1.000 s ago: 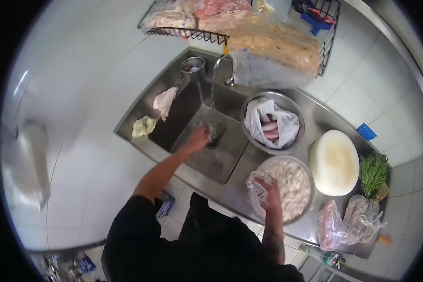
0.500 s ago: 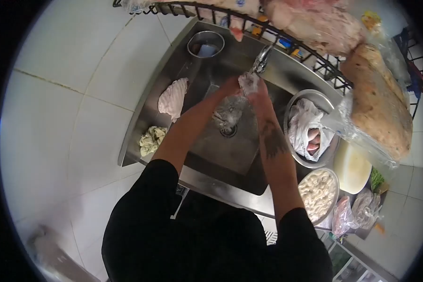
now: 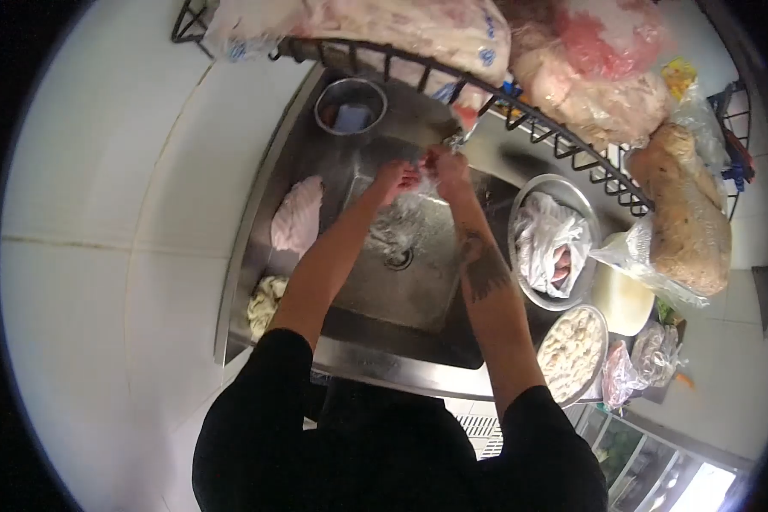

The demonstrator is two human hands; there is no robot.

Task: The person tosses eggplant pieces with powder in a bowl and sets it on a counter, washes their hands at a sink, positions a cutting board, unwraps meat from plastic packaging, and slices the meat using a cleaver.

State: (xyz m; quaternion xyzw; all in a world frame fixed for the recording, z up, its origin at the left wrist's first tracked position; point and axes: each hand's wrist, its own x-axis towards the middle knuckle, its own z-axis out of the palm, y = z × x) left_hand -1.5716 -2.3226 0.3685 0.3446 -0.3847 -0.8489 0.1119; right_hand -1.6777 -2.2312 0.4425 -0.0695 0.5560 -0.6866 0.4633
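Over the sink (image 3: pixel 427 286) near the tap (image 3: pixel 457 139), clear of side walls, our left hand (image 3: pixel 398 178) and right hand (image 3: pixel 448 168) curl close together; any grip, we cannot tell.

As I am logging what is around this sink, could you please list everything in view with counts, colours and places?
sink: one, steel, centre
faucet: one, silver, sink's far side
small bowl: one, steel, far left
pale piece: one, pinkish, left ledge
crumpled bundle: one, yellowish, left ledge
large bowl: one, steel, right of sink
bag: one, white, inside it
nearer bowl: one, steel, holding many pale pieces
block: one, white, beside bowls
greens: bunch, green, behind block
clear bags: two, pinkish contents, right end
rack: one, black, above sink
rack packs: several, mostly pinkish
left hand, right hand: near faucet
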